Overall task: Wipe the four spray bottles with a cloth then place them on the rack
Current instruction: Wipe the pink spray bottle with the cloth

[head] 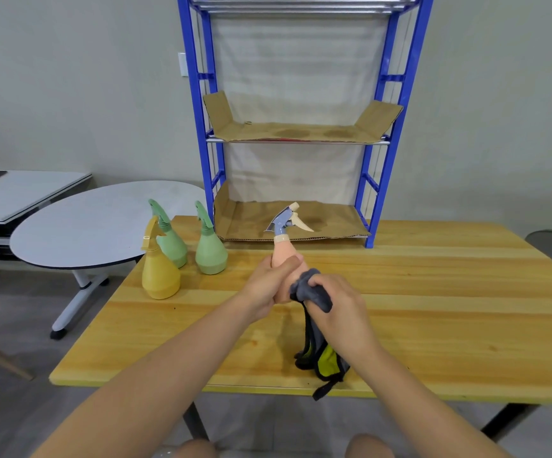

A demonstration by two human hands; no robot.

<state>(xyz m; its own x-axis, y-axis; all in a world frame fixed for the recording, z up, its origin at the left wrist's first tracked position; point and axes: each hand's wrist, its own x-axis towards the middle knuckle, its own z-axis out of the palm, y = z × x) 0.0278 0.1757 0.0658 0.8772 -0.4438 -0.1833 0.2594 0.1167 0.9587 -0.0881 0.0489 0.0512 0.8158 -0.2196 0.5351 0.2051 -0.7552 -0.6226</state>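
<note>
Wooden table in the foreground; round white table at left; beyond it, a low white slab; grey wall behind.

Peach spray bottle in left hand, grey-blue head, cream trigger. Grey cloth in right hand, black edging, yellow-green patch lower down. Left of the hands: yellow spray bottle, two pale green spray bottles. Counter yellow wood grain. Beyond the hands: blue rack, brown cardboard liners with dark stains. Round table white, dark rim.
</note>
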